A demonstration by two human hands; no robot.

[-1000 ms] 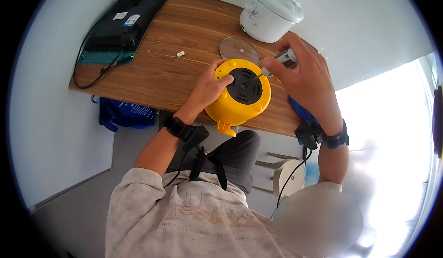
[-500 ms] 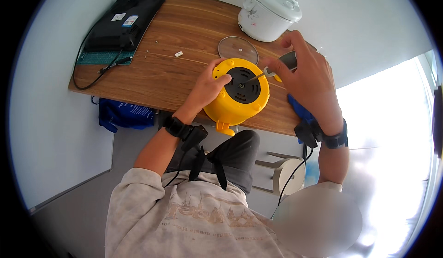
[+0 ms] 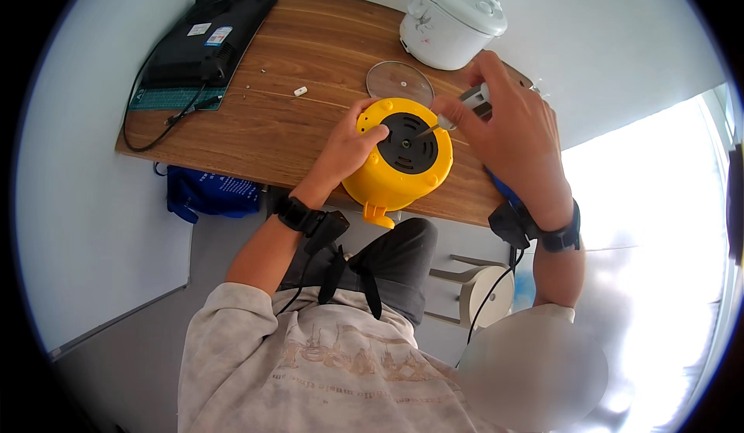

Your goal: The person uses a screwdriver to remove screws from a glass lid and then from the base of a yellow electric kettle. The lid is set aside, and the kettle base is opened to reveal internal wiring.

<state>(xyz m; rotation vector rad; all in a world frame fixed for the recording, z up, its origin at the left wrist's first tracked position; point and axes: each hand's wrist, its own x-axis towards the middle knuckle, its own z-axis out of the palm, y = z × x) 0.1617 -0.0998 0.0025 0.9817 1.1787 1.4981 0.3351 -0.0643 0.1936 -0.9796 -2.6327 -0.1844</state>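
A yellow electric cooking pot [image 3: 380, 187] is tilted at the table's near edge, its underside with a black slotted base plate [image 3: 419, 158] facing up. My left hand [image 3: 349, 144] grips the pot's left side, thumb pressed on the rim of the black plate. In my right hand [image 3: 515, 127] is a screwdriver [image 3: 470, 105] with a grey-and-white handle, held between thumb and fingers. Its shaft slants down to the left, toward the hole in the middle of the plate. Whether the tip sits on a screw is too small to tell.
Behind the pot lies a round glass lid [image 3: 399, 84]; a white rice cooker [image 3: 446, 34] stands farther back. At left a black flat appliance [image 3: 186, 49] with a cord rests on a green cutting mat [image 3: 159, 98]. A small white piece [image 3: 301, 91] lies mid-table. Below hangs a blue bag [image 3: 209, 191].
The screwdriver handle has turned in my right fingers, and my right hand has shifted slightly. My left hand and the pot stay in place.
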